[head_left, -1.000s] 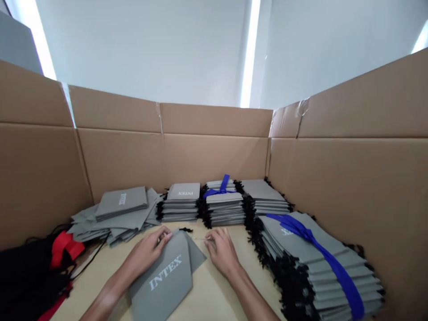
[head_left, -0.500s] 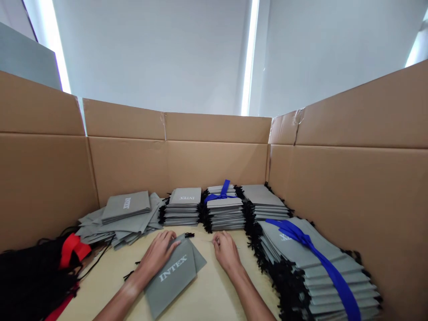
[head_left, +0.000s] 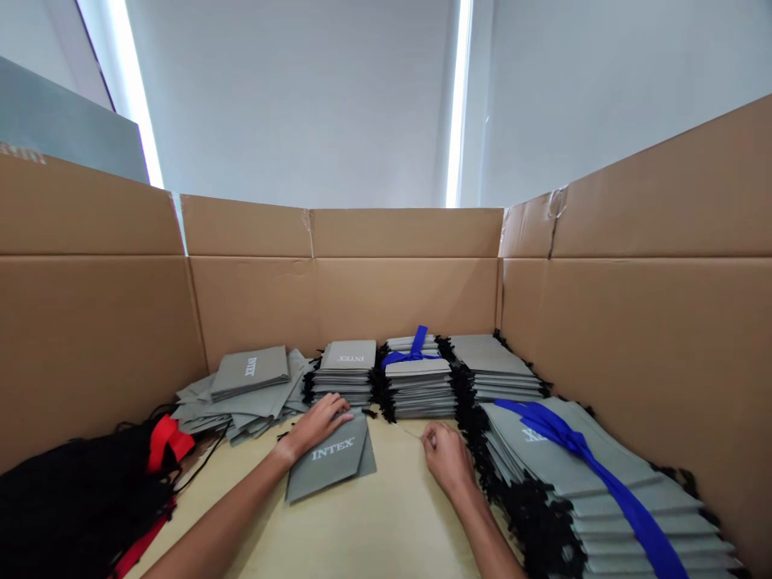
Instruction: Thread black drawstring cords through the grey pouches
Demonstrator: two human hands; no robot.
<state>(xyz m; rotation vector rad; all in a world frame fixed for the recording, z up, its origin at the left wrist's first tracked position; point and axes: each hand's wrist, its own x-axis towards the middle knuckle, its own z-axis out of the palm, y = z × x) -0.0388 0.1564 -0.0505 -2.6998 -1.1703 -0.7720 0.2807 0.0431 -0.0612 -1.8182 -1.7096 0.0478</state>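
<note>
Left hand [head_left: 317, 426] lies flat w/ fingers spread on the grey INTEX pouch [head_left: 331, 458] mid surface [head_left: 386, 531], right hand [head_left: 443, 458] has a narrow pinch grip on a thin thread (barely visible) beside it, so imo keep the pouch pinned and the thread taut.

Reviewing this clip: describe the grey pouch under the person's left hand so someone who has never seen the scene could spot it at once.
Inside the big cardboard enclosure, look at the bare tan table in front of the stacked grey pouches. The single grey pouch lies flat there under the left hand. Unlike its neighbours, it lies alone, unstacked, its white INTEX print facing the camera.
</note>
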